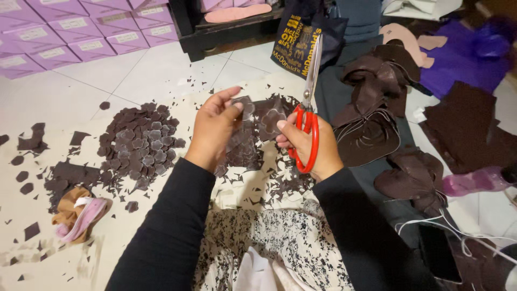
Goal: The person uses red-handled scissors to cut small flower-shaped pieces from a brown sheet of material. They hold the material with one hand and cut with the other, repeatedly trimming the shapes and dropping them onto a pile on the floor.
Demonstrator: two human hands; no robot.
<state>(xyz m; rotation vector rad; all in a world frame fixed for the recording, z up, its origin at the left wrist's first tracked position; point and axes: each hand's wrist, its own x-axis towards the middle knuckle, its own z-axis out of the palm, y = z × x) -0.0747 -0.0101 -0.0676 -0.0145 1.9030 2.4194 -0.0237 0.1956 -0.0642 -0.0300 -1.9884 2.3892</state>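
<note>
My left hand (215, 129) pinches a brown cutout (245, 108); my right hand (309, 143) grips red scissors (308, 116), blades upright at frame centre. Cutout pile (141, 145) lies left, bare tile (156, 70) beyond.

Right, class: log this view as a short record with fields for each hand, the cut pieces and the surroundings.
left hand: pinches a small dark brown piece
right hand: grips red-handled scissors, blades pointing up
pile: flower-shaped brown cutouts heaped left of the hands
scraps: tiny brown offcuts under the hands
right side: larger brown fabric pieces
far left: purple boxes stacked
</note>
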